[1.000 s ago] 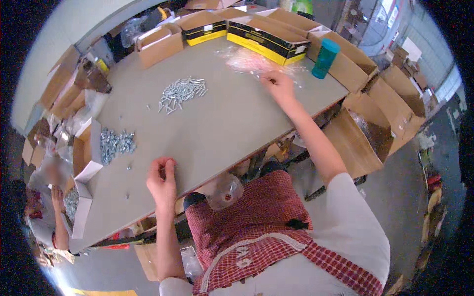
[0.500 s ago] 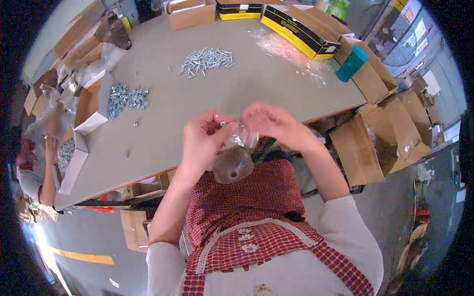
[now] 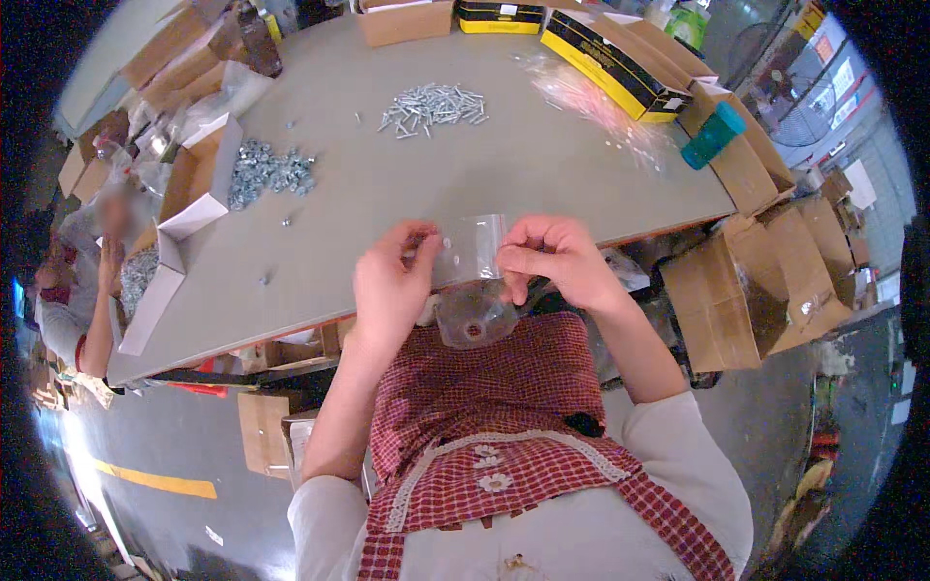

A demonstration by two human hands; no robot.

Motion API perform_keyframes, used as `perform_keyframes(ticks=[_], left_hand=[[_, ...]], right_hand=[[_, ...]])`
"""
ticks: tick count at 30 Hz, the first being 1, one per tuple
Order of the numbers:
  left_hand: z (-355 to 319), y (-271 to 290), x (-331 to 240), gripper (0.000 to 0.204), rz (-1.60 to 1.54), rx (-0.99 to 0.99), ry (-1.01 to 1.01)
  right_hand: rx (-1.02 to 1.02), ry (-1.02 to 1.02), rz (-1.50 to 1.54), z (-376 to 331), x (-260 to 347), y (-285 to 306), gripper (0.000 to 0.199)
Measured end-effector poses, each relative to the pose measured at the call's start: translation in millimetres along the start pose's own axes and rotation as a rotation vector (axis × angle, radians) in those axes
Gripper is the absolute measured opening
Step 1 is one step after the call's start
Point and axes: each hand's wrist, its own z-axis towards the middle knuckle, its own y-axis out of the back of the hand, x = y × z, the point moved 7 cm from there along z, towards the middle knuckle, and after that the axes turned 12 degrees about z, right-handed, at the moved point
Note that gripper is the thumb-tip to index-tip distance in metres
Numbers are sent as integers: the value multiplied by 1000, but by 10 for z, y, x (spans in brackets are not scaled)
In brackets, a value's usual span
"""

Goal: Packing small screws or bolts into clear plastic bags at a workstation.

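As both hands pinch it, clear bag, seemingly empty

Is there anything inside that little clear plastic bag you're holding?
The small clear plastic bag, pinched between left hand and right hand, looks empty; only the grey table shows through. Fingers cover its side edges.

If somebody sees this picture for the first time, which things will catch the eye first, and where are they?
At the centre, the left hand and the right hand pinch a small clear plastic bag between them, at the near edge of the grey table. On the table beyond lie a heap of silver screws and, further left, a pile of silver nuts beside an open cardboard box.
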Motion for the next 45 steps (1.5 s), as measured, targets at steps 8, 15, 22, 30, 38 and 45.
perform_keyframes(ticks=[8, 15, 22, 30, 38, 45], left_hand=[[-99, 185, -542, 19, 25, 148, -62], [-95, -106, -396, 20, -273, 457, 65], [-121, -128, -271, 15, -450, 434, 179], [-106, -16, -237, 11, -464, 184, 132], [-147, 21, -324, 10, -349, 69, 46], [-185, -7, -269, 7, -382, 96, 111]], right_hand=[[-57, 76, -342, 9, -59, -49, 18], [-15, 246, -394, 38, -57, -210, 21], [6, 113, -296, 36, -102, -173, 21], [-127, 521, -656, -70, 200, -337, 18], [-157, 504, -597, -71, 101, -367, 19], [-214, 379, -582, -40, 44, -305, 14]])
